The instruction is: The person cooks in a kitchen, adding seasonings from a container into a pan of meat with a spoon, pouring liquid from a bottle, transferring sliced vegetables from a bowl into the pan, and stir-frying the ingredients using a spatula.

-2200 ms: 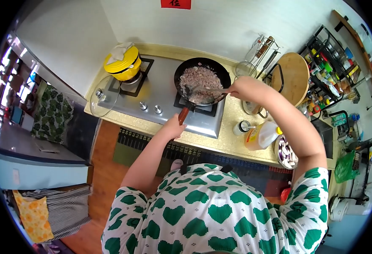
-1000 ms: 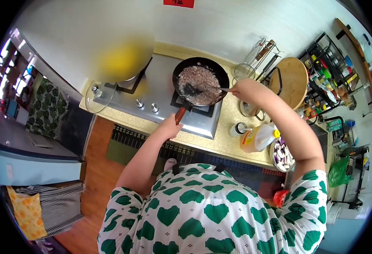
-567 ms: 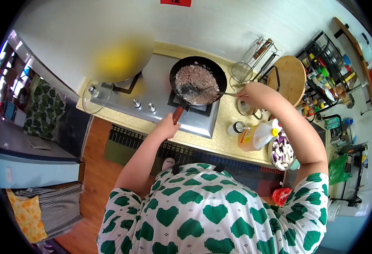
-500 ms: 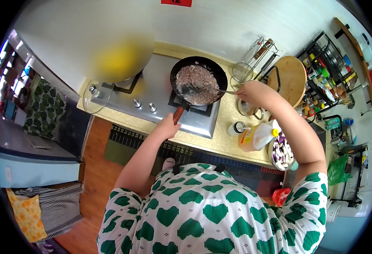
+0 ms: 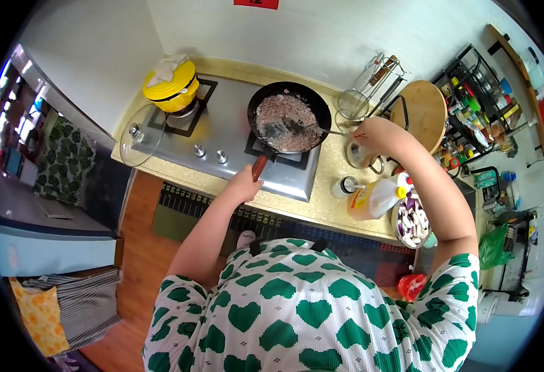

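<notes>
While one hand (image 5: 244, 185) steadies one pan (image 5: 261, 93), another stirs.

Lit brightly and softly; faintly shaded across the pale wall (image 5: 222, 31); glaring white at the far left; gleaming along the front of the stove (image 5: 290, 186); fairly crisp around the pan (image 5: 318, 105); stretched and bowed toward the edges, bending the wooden shelf (image 5: 525, 77); black in the corners.

R hand (image 5: 377, 135), w/ long-handled metal spatula (image 5: 295, 126), is farther R of round black frying pan (image 5: 322, 102) vs. 1st pic. Yellow lidded pot (image 5: 171, 85), blurred just b4, is clear again.
</notes>
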Demonstrator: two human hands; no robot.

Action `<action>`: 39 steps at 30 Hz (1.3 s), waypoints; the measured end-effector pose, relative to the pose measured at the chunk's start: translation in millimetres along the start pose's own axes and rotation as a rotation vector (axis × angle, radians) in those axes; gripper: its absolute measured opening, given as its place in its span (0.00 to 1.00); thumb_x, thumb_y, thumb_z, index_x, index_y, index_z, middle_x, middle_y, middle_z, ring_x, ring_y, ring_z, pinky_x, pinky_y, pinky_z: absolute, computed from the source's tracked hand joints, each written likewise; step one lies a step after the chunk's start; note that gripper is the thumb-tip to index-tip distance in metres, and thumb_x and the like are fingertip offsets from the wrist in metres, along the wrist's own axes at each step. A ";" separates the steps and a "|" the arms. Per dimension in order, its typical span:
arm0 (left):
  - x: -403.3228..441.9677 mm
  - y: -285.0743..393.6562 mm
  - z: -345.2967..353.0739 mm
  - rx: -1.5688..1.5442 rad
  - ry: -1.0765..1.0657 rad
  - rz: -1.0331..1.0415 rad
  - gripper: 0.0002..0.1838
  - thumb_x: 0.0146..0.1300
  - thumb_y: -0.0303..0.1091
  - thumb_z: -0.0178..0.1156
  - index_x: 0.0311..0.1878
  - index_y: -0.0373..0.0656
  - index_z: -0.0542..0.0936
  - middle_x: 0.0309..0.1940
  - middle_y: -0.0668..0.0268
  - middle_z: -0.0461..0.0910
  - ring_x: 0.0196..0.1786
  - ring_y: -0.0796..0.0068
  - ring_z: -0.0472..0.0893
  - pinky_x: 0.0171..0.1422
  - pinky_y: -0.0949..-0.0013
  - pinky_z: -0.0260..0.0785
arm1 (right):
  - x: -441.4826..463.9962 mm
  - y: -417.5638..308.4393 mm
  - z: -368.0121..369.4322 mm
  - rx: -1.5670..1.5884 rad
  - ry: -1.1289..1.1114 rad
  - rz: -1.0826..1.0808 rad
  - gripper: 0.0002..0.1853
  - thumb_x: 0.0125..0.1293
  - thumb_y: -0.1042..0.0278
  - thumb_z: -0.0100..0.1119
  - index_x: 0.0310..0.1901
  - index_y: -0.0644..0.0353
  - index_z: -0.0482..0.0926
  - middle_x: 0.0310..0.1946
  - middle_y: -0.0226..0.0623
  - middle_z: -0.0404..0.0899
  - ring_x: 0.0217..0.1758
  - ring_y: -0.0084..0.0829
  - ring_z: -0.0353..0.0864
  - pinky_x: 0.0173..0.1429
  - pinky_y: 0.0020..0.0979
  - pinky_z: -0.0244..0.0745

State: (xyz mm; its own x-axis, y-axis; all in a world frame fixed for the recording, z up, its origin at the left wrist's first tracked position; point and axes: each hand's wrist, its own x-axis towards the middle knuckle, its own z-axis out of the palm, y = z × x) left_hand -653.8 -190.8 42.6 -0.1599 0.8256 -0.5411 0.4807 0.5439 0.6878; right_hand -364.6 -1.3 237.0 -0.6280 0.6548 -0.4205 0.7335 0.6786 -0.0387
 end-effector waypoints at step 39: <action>1.9 -3.1 -0.2 0.010 -0.012 0.028 0.21 0.73 0.37 0.63 0.58 0.36 0.67 0.27 0.58 0.80 0.23 0.68 0.81 0.28 0.62 0.75 | 40.3 -34.9 32.7 0.115 0.118 0.077 0.15 0.71 0.65 0.61 0.56 0.54 0.88 0.44 0.48 0.88 0.45 0.48 0.88 0.52 0.42 0.82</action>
State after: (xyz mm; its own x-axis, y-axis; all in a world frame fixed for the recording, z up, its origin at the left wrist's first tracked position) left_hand -655.7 -190.9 39.5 -0.1354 0.8386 -0.5276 0.4937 0.5188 0.6979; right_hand -407.0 -9.5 191.8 -0.5902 0.7426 -0.3167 0.8012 0.5868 -0.1170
